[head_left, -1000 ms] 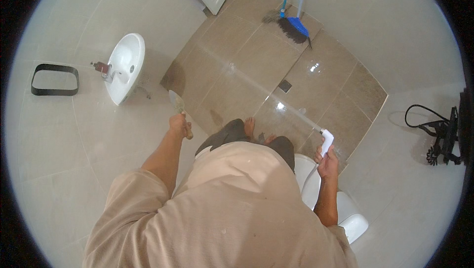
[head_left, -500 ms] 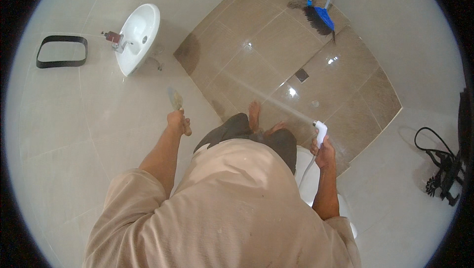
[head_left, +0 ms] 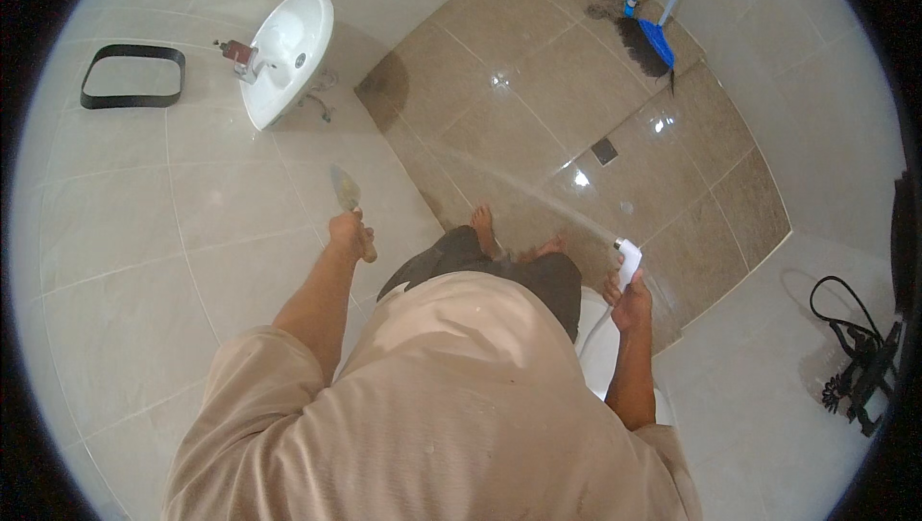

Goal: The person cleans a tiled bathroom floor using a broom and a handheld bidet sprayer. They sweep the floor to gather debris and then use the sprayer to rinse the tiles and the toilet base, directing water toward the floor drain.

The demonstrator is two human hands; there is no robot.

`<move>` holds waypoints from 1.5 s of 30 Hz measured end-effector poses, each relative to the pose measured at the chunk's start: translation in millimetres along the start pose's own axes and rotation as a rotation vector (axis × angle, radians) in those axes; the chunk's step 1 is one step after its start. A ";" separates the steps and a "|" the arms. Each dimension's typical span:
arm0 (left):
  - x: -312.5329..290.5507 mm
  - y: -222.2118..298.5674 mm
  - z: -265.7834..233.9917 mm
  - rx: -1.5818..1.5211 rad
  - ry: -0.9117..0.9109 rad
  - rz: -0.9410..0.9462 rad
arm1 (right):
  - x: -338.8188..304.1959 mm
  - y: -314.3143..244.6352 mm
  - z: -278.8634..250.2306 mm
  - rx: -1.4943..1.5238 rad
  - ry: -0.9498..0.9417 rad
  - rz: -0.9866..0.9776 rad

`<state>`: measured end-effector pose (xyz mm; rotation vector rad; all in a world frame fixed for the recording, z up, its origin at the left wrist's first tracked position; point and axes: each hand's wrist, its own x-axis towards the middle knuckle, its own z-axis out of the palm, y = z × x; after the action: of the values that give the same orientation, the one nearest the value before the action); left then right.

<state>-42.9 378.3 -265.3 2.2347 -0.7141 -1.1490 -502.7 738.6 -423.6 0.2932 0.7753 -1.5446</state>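
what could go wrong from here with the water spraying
The bare feet could slip on the tiled floor, which looks wet and shiny. In a slip, the left hand holding a trowel and the right hand holding a sprayer might not grab support in time.

Bathroom here, plain to see! White washbasin [head_left: 280,39] out on left wall, metal tap [head_left: 254,70] and brownish bottle [head_left: 236,50] at its edge. Black-rimmed rounded panel [head_left: 134,102] on same wall, mirror by look of it. Down low, white toilet [head_left: 599,356], partly hidden. And there, square drain [head_left: 604,151] set in brown floor tiles [head_left: 552,55], wet and shining! White hand sprayer [head_left: 628,258] throwing thin jet over them. Pale wall tiles [head_left: 106,223] all round. Home or elsewhere? Cannot tell.
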 end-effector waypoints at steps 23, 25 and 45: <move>21.1 29.9 16.1 0.041 0.002 0.013 | -14.1 11.5 1.9 0.085 0.098 -0.090; 15.3 31.3 22.9 0.061 -0.001 0.028 | -13.9 6.9 -1.7 0.067 0.068 -0.081; 25.2 15.3 23.5 0.047 0.016 0.020 | -30.7 -16.1 41.9 -0.048 -0.067 -0.100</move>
<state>-53.2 345.7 -281.2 2.2685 -0.7625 -1.1141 -502.7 735.6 -369.3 0.1682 0.7830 -1.6183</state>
